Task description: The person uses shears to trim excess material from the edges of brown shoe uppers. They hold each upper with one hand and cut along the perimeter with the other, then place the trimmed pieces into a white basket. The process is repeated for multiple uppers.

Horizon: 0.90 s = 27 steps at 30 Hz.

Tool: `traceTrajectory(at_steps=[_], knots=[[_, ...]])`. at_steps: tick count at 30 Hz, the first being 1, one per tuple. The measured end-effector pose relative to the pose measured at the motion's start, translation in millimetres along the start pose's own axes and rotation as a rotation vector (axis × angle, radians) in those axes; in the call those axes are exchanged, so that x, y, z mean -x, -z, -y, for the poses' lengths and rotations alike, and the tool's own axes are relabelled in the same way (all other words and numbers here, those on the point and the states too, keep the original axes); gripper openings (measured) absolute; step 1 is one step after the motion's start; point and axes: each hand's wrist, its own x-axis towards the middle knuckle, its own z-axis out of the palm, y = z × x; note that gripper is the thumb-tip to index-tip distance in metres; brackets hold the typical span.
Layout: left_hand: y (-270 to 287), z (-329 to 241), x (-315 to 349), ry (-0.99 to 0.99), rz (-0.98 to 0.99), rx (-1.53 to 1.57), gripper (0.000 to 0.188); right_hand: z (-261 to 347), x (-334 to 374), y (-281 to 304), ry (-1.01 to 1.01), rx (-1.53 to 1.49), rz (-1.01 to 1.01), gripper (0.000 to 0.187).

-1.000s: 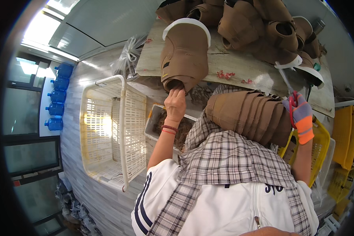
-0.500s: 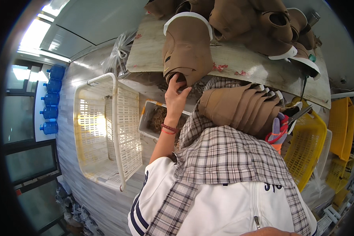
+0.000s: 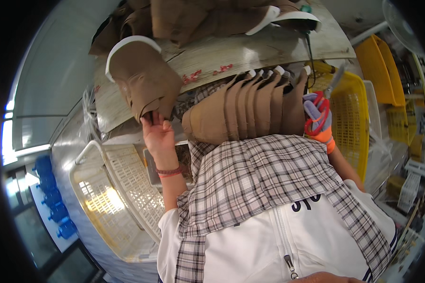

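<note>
At the near edge of the worktable lies a brown cap [image 3: 144, 75] with a white-edged brim pointing away from me. My left hand [image 3: 159, 137] is bare and pinches the cap's near edge at its dark opening. Across my plaid apron [image 3: 264, 165] rests a row of nested brown caps [image 3: 241, 113], their white brim edges facing the table. To the right of that row, my right hand [image 3: 312, 112] wears a purple-grey and orange glove. It grips scissors [image 3: 322, 111] with red handles, the blades pointing up and to the right.
More brown caps [image 3: 189, 21] are heaped on the worktable [image 3: 250, 54]. A white basket [image 3: 113, 188] stands on the left, with a grey bin [image 3: 153, 172] beside it. Yellow crates [image 3: 354, 113] stand on the right. Blue water bottles [image 3: 56, 212] line the far left.
The view has swung right, so the table and baskets appear further left. My left fingers have drawn closer together on the cap's edge. My right forearm has come into view.
</note>
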Motion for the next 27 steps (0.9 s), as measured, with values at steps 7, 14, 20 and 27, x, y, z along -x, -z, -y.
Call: traceTrajectory(at_steps=[7,14,20,27], knots=[[-5.9,4.7,-9.1,0.001,0.015,0.032,0.03,-20.9,1.5,-13.8,0.102,0.007,0.197,0.041],[-7.5,0.3,-7.4,-0.154,0.008,-0.052,0.032,-63.9,27.0,-45.9,0.355,0.432,0.227,0.045],[-35.3,-12.1,19.4,-0.406,0.05,-0.284,0.037,-87.4,43.5,-3.5,0.094,0.491,0.165,0.062],[-53.3,-31.6,51.4,-0.527,0.0,-0.375,0.032,-36.3,-18.9,24.1,-0.125,0.151,-0.087,0.029]])
